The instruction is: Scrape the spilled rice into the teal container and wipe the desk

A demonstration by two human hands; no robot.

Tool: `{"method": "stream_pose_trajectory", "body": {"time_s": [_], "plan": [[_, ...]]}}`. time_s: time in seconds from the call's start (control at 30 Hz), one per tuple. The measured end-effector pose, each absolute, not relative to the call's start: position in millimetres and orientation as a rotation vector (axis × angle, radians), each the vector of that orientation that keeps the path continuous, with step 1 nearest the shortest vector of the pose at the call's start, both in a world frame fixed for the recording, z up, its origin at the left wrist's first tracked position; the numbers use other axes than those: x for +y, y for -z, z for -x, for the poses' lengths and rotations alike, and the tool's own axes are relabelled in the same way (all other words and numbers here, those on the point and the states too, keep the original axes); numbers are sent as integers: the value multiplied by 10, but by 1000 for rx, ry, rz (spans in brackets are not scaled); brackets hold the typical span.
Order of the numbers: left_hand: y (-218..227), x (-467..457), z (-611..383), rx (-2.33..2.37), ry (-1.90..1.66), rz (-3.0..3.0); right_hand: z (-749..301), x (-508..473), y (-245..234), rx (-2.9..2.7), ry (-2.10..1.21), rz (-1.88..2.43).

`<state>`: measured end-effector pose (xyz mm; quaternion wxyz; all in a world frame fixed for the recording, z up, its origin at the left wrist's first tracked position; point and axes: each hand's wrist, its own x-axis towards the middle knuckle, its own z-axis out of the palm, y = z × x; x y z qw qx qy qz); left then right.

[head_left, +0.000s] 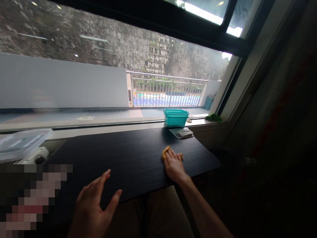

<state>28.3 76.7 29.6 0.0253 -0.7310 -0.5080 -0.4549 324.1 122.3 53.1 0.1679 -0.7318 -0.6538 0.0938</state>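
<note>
A yellow-brown cloth lies bunched on the dark wood-grain table, toward its right half. My right hand presses down over it, fingers laid across the cloth and covering most of it. Nearer to me on the left, my left hand is raised over the table's front edge. Its thumb and fingers are spread apart with nothing between them.
On the sill stands a turquoise plastic basket, with a green cloth farther right. A white packet lies on a flat slotted item at the table's back. A clear plastic lid is at far left. A window spans the back.
</note>
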Motion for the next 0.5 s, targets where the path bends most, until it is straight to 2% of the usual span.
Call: {"method": "stream_pose_trajectory", "body": {"time_s": [0.07,0.17,0.27,0.37,0.5], "plan": [[-330,874,-503,-1599,1449,2332,-2729,1110,-457,-1976,-494,1640],[-395,999,-672,-1836,1630,2371,-2255,1016,-458,-1703,-1069,1012],[-492,1053,-751,-2246,2010,2303,-2203,1055,-563,-1159,-1403,775],[-621,1049,-876,-2332,2502,2488,-2310,1115,-645,-707,-1584,532],[-770,1034,-1004,-2298,2665,2577,-2487,1100,-675,-611,-1639,504]]}}
